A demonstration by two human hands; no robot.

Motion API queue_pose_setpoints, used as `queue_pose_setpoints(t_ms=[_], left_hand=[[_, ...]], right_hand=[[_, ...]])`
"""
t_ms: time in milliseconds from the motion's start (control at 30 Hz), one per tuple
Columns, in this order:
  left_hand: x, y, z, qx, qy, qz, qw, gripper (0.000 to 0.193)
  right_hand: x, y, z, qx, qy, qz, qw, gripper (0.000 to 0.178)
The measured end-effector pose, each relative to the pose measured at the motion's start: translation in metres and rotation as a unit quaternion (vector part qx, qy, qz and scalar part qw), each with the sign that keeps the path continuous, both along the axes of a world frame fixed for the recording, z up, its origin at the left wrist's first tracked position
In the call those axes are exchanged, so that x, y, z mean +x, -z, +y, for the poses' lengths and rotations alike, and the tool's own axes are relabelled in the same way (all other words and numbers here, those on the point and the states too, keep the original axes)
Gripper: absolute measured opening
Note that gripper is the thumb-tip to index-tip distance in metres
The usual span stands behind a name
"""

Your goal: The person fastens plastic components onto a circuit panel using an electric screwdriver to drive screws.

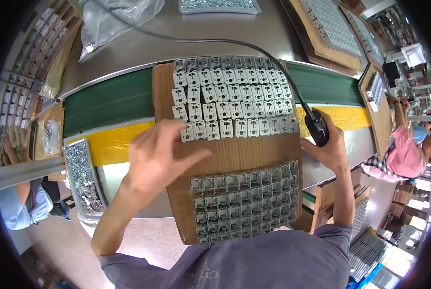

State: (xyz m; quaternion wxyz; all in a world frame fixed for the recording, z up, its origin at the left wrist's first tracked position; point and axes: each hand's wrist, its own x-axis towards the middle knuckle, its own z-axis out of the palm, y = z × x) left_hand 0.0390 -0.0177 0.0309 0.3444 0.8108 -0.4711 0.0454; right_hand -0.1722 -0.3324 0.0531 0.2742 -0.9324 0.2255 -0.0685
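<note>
The left hand [158, 155] is spreading open, fingertips touching a pale grey, square moulded plastic part [188, 132] in the rows lying on the flat brown corrugated cardboard sheet [244, 155]. The right hand [330, 147] is gripping a smooth black corded tool [317, 127] at the sheet's right edge.

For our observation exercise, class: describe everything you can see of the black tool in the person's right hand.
The tool is a black, rounded, glossy handpiece that looks like plastic. The right hand wraps around its lower part, so only the top shows. A black cable runs from its top, curving up and left across the metal table. It is held at the right edge of the cardboard sheet, beside the upper block of light parts. Its tip is hidden.
</note>
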Motion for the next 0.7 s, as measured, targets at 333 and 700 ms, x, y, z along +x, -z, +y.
queue_pose_setpoints(t_ms=[333,700], left_hand=[[-0.008,0.016,-0.002,0.091,0.03,0.07,0.993,0.042],[-0.007,-0.015,-0.009,0.168,0.044,0.333,0.927,0.028]], right_hand=[[0.027,0.006,0.024,0.005,-0.142,-0.031,0.989,0.051],[0.033,-0.003,0.015,0.109,-0.012,0.099,0.989,0.047]])
